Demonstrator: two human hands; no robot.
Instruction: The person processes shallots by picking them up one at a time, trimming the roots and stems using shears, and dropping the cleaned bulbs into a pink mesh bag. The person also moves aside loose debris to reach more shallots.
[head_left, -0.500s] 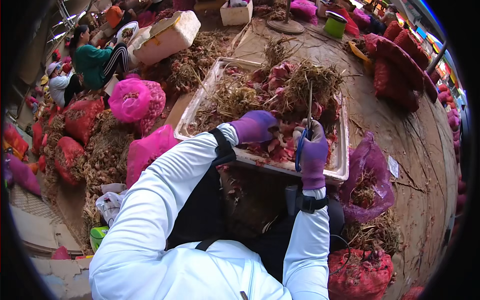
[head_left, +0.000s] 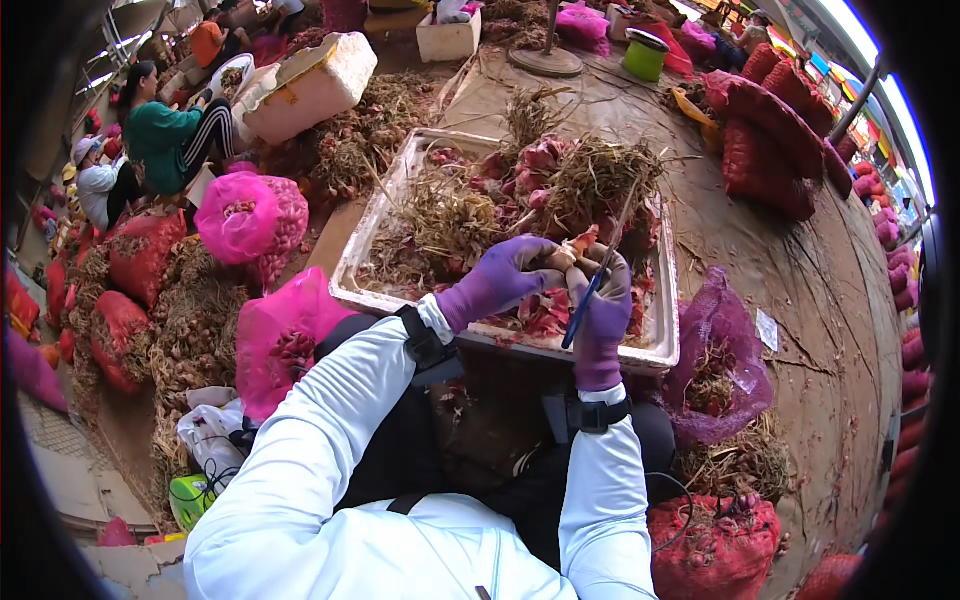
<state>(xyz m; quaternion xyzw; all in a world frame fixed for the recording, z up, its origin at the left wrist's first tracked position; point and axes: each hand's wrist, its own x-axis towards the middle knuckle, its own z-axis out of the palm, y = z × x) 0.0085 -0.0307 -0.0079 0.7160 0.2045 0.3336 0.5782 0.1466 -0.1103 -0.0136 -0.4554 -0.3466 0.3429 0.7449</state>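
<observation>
My left hand (head_left: 503, 281), in a purple glove with bare fingertips, pinches a small pinkish-white shallot (head_left: 573, 249) over the near side of the white foam tray (head_left: 671, 320). Close against it is my right hand (head_left: 607, 315), also gloved. It is closed on a pair of scissors (head_left: 588, 308) with blue handles, and the blades point up and away to the right. The right fingertips come up beside the shallot; whether they touch it I cannot tell. Behind the hands, dry stalks (head_left: 605, 178), loose red-purple skins and shallots fill the tray.
Pink net bags (head_left: 240, 220) and red sacks (head_left: 122, 342) of shallots stand at left, a purple net bag (head_left: 722, 375) at right. A tipped foam box (head_left: 310, 90) lies at the far left, near a seated person (head_left: 160, 135) in green. Red sacks (head_left: 770, 160) are piled far right.
My left hand has come up and right to meet the right hand, and the shallot now shows between them. The scissors have tilted to the right. The view has shifted slightly.
</observation>
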